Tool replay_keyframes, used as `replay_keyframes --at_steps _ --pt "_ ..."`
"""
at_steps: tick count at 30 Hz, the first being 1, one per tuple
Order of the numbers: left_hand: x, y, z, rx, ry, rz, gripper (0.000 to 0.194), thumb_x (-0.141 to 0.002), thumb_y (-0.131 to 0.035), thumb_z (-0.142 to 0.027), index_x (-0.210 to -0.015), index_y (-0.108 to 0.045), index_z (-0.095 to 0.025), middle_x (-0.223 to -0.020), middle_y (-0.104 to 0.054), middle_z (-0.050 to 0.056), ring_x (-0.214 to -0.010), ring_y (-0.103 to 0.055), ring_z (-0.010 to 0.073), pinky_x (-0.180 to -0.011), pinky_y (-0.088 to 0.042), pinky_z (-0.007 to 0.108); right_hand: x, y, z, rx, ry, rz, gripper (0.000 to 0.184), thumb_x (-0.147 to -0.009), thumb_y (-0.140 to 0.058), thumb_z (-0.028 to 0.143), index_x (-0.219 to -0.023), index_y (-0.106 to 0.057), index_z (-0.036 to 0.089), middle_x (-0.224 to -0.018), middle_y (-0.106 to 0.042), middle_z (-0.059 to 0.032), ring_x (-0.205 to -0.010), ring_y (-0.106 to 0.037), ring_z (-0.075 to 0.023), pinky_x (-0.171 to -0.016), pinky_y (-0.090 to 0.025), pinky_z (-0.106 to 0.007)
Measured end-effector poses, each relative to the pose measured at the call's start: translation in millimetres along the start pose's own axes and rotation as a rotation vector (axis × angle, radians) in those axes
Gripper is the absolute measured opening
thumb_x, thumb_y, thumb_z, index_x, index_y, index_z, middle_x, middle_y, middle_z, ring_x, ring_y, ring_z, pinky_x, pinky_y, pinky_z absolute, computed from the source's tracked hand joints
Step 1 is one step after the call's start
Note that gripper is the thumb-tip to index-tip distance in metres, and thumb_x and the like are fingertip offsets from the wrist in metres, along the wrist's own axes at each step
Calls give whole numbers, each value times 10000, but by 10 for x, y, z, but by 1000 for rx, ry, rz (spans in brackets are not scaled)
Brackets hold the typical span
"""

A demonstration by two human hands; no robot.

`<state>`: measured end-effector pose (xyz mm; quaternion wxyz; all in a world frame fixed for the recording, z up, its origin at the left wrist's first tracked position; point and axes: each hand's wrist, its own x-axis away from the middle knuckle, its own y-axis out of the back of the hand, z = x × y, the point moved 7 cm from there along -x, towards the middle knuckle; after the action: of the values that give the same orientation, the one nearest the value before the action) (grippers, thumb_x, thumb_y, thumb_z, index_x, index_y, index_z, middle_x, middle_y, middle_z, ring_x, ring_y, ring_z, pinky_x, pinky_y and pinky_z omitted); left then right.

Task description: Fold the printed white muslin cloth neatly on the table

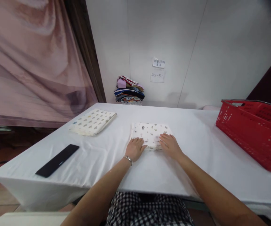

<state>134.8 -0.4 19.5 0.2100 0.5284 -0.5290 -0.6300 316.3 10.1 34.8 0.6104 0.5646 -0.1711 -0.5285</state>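
Note:
In front of me on the table lies a folded white cloth (150, 131) with small printed motifs, its layers showing along the near edge. My left hand (135, 148) rests on its near left corner, fingers stretched out flat. On its near right side lies my right hand (170, 145), also flat with the fingers extended. Neither hand grips the cloth; both press or rest on its top. Farther left is another folded cloth (94, 121), cream with grey cloud-like shapes, apart from both hands.
A flat black object (58, 160) lies on the white-covered table (97, 157) at the left. A red plastic basket (250, 131) stands at the right. Behind the table is a pile of folded fabrics (129, 91) near the wall. A pink curtain (31, 62) hangs at the left.

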Motion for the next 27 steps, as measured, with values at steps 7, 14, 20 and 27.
replay_keyframes --at_steps 7,14,20,27 --pt "106 -61 15 2 -10 -24 336 -901 -327 -386 -1084 -553 -218 -1188 -577 27 -1151 -447 194 -987 -320 392 -16 -338 -301 119 -147 407 525 -873 -268 535 -1274 -449 248 -1415 -319 -78 -1314 -209 -285 -1013 -179 -493" --pt "73 -97 71 46 44 -9 330 -896 -338 -398 -1040 -580 -226 -1171 -591 20 -1154 -457 198 -989 -324 411 -332 -385 -411 127 -47 302 395 -888 -312 425 -1191 -531 297 -1289 -483 -64 -1250 -331 -272 -943 -321 -451" --pt "101 -11 134 128 96 -48 329 -916 -295 -311 -892 -613 -229 -999 -650 9 -1042 -525 148 -950 -361 349 -647 -478 -696 250 -191 271 499 -872 -302 464 -1315 -378 247 -1435 -264 -80 -1325 -168 -276 -993 -234 -513" --pt "44 33 250 95 205 42 392 -908 -263 -299 -721 -594 -208 -699 -629 17 -713 -579 141 -698 -430 294 -602 -626 -837 297 -224 364 524 -886 -238 481 -1329 -347 221 -1459 -208 -81 -1340 -118 -250 -998 -233 -503"
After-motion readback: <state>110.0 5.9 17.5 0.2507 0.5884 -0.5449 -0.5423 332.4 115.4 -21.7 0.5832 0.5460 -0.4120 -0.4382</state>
